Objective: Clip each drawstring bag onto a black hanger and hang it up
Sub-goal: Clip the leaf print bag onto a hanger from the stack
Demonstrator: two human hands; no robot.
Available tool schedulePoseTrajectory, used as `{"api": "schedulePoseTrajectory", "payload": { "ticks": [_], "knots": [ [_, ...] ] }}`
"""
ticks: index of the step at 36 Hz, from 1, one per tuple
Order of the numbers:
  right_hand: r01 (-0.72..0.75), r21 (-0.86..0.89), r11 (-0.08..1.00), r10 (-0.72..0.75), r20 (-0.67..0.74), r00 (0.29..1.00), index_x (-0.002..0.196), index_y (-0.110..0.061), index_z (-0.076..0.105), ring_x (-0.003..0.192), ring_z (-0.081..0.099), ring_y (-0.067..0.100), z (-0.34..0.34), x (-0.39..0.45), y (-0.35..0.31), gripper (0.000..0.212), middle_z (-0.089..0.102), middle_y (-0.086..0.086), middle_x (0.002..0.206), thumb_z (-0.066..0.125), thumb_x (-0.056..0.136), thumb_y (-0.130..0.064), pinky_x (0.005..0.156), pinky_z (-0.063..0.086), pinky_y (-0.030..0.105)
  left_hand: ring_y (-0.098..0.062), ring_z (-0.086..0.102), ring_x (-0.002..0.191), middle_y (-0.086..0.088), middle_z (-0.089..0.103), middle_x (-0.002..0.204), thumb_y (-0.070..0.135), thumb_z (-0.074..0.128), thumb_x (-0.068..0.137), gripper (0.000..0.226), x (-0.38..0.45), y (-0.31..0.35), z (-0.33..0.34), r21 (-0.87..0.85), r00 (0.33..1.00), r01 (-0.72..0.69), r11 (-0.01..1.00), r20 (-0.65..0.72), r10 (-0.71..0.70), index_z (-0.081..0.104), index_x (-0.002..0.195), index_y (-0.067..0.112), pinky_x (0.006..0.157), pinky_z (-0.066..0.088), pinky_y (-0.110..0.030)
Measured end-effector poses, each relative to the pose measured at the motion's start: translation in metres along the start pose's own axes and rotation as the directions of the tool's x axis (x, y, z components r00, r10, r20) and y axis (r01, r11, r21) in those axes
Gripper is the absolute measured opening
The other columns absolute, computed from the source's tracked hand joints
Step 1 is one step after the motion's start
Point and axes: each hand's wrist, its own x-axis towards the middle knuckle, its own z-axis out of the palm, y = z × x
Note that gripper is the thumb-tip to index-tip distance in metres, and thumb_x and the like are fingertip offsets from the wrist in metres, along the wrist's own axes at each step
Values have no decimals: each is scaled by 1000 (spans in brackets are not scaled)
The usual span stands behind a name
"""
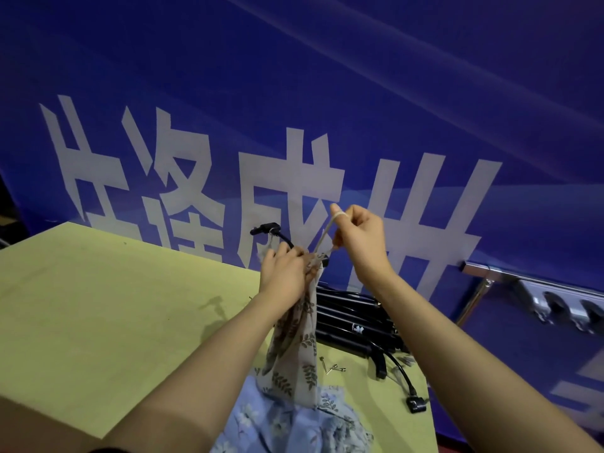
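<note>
The drawstring bag (295,338) is soft, thin cloth with a leaf print, and its cord (322,238) looks like rough twisted string. At 6 o'clock from it lies blue flowered cloth (277,420), soft and crumpled, on a table (98,305) that looks like smooth, matt yellow-green board. At 3 o'clock the black hangers (353,318) look like shiny plastic, and the rail (539,289) far right is bright, shiny metal.

Two bare forearms, hands (287,273) unadorned
</note>
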Motion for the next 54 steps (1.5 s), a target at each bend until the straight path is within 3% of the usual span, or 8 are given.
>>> {"api": "schedulePoseTrajectory", "payload": {
  "ticks": [7,12,19,22,29,37,47,54],
  "knots": [
    [417,-640,645,-195,389,900,70,-18,44,66,44,11,-10,7,-3,29,45,-5,74,68,84,-28,59,44,27,-25,39,118,-3,54,116,46,42,95,42,12,-2,-1,75,997,6,997,76,-12,47,127,20,87,36,-35],
    [319,-573,755,-169,300,939,61,-9,47,56,37,11,-16,5,-1,42,41,-3,60,68,84,-37,54,36,28,-24,38,111,-2,46,117,50,52,89,48,9,-5,4,113,999,34,993,-9,-33,41,128,24,91,34,-33],
    [188,-269,944,-115,266,957,61,-8,44,48,45,-1,-15,-2,-3,37,37,-4,55,66,88,-19,52,40,17,-18,19,117,21,26,118,14,53,90,28,5,0,-3,-412,996,-64,909,33,85,67,104,34,100,20,-29],
    [188,-256,948,-127,237,963,58,-14,40,52,34,8,-13,-1,2,40,34,-6,54,69,85,-23,63,48,40,-15,24,126,18,45,122,26,52,87,16,7,3,3,-346,980,-166,924,48,194,63,95,34,92,16,-27],
    [113,-158,981,-85,179,980,59,-11,44,45,40,2,-23,-1,4,37,39,-6,50,68,87,-21,50,39,13,-8,26,130,15,59,119,51,35,95,42,5,10,1,-337,983,-158,928,32,178,68,104,26,101,15,-34],
    [-10,-28,1000,13,134,991,61,-3,51,54,46,25,-20,-5,7,39,42,11,54,66,87,-27,58,49,28,-24,31,120,12,52,116,25,42,94,24,8,24,9,-347,997,-81,934,-16,80,59,107,38,87,20,-26],
    [-230,233,945,254,-78,964,61,-9,50,48,45,12,-33,-12,30,42,43,1,51,49,97,-29,58,51,24,-17,39,121,7,57,120,31,40,95,30,13,23,13,-57,988,-138,989,-81,133,60,113,20,95,29,-36],
    [109,-331,937,-68,133,989,96,-8,57,60,47,2,-53,6,21,8,49,-6,69,61,89,-9,60,46,13,-18,36,127,4,55,125,34,43,94,33,17,28,15,-41,997,-78,996,-32,77,58,119,19,92,34,-36]
  ]
}}
